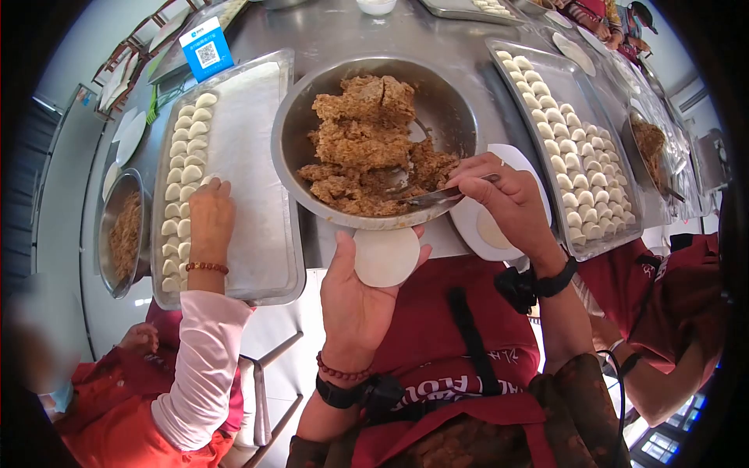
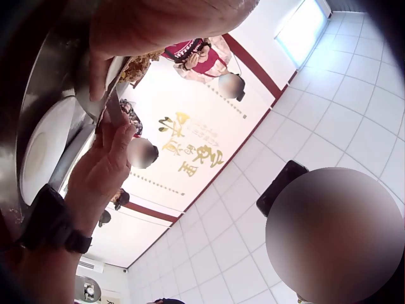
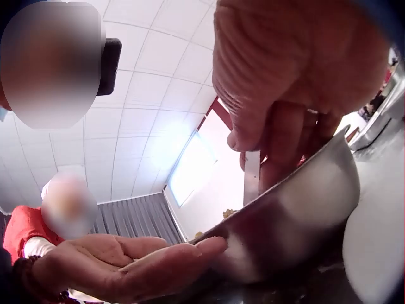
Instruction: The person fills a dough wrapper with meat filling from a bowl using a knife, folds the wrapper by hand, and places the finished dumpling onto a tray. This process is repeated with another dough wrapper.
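On the palm of the left hand lies a round white wrapper, just below the near rim of a large steel bowl. The right hand pinches the handle of a metal utensil over the bowl's right rim; its far end is in the brown filling. In the right wrist view the right hand holds the flat metal handle above the bowl, and the left hand is palm up beside it. The left wrist view shows the right hand gripping the utensil.
A tray with rows of dumplings stands left, another person's hand over it. A white plate with a wrapper lies right of the bowl. Farther right is a second dumpling tray; smaller filling bowls stand at both sides.
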Demonstrator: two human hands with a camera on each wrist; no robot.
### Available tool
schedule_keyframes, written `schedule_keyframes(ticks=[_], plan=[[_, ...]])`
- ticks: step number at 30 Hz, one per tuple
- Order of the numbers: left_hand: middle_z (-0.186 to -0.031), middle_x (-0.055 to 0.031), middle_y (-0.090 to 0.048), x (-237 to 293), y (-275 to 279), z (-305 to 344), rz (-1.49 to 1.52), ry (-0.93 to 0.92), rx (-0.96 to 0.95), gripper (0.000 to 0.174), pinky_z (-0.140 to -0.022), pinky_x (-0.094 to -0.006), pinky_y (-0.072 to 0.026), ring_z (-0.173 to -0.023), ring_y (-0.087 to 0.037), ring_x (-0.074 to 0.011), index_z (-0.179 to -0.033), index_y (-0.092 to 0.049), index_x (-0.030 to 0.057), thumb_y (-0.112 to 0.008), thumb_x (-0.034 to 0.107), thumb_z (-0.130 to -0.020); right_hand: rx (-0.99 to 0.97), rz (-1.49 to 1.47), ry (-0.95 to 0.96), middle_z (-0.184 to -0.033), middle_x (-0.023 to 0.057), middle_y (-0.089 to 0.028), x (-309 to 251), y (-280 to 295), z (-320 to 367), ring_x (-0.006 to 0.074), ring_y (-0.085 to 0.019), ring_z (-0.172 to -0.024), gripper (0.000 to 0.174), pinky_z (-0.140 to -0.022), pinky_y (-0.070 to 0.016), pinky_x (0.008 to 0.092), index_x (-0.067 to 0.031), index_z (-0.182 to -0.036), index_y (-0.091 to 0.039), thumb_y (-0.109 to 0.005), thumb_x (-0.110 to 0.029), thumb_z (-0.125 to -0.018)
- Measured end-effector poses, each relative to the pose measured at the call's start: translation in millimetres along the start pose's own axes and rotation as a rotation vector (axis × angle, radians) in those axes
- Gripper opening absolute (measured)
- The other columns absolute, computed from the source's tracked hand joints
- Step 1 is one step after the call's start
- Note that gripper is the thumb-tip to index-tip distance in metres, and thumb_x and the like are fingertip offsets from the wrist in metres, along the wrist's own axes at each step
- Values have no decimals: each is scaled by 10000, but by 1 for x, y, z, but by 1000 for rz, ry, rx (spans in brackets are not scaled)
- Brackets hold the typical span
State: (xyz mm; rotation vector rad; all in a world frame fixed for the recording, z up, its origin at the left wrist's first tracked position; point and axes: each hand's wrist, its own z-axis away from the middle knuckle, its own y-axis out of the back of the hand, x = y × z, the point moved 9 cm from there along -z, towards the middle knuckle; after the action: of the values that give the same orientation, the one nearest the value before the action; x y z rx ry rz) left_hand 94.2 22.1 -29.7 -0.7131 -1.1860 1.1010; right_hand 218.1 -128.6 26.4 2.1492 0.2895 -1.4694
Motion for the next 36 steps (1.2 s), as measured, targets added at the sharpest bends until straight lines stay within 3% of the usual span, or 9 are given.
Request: schedule_keyframes(ticks=[9, 15, 16, 19, 20, 24, 32, 36], plan=[[-1455, -265, -430, 5, -5, 3, -22, -3, 17, 551, -1094, -636, -385, -1318, -445, -476, -1477, -291, 4, -280, 385, -1079, 161, -348, -135, -1076, 81, -689, 2, 1, 24, 150, -634, -976, 222, -893, -486, 288, 41, -1001, -718, -581, -133, -987], [-1457, -266, -426, 5, -6, 8, 30, 6, 13, 550, -1119, -632, -356, -1337, -421, -475, -1473, -295, -4, -269, 381, -1081, 165, -62, -13, -1070, 118, -692, -28, -7, 50, 175, -633, -997, 183, -876, -490, 284, -18, -1019, -738, -599, -115, -952], [-1457, -265, -427, 4, -4, 8, 42, 17, 7, 550, -1122, -628, -353, -1341, -416, -474, -1472, -297, -5, -267, 381, -1081, 147, 35, 4, -1054, 111, -703, -35, -9, 55, 214, -640, -1029, 163, -861, -504, 302, -52, -1015, -742, -643, -137, -916], [-1451, -276, -427, 3, -5, 11, 27, 19, 5, 562, -1130, -609, -353, -1344, -412, -472, -1463, -301, -24, -258, 387, -1082, 44, 266, 275, -1033, 73, -718, -59, -22, 67, 252, -641, -1061, 187, -852, -520, 330, -68, -996, -738, -720, -190, -855], [-1449, -282, -427, 3, -5, 12, 14, 14, 7, 568, -1132, -601, -355, -1344, -412, -471, -1459, -303, -33, -255, 389, -1082, 42, 337, 348, -1020, 33, -726, -67, -27, 72, 267, -639, -1078, 249, -849, -533, 365, -102, -982, -734, -775, -233, -775], [-1427, -308, -430, 2, -1, 15, 51, 34, 45, 591, -1137, -577, -356, -1332, -422, -476, -1439, -302, -72, -245, 396, -1081, -28, 525, 576, -1038, 19, -722, -87, -48, 92, 235, -633, -1095, 241, -881, -539, 395, -135, -970, -726, -790, -232, -759], [-1427, -329, -406, 1, 7, 23, 8, 8, 89, 598, -1145, -578, -341, -1334, -408, -490, -1412, -304, -102, -256, 394, -1080, -93, 541, 557, -1045, 25, -724, -83, -53, 107, 225, -634, -1114, 214, -880, -537, 384, -135, -953, -725, -784, -239, -776], [-1307, -268, -512, 3, 15, 23, 33, 21, 121, 528, -1081, -519, -445, -1250, -515, -435, -1346, -369, -86, -260, 363, -1089, -56, 414, 479, -1045, 35, -727, -82, -33, 109, 234, -647, -1097, 216, -871, -537, 390, -123, -944, -729, -778, -251, -777]])
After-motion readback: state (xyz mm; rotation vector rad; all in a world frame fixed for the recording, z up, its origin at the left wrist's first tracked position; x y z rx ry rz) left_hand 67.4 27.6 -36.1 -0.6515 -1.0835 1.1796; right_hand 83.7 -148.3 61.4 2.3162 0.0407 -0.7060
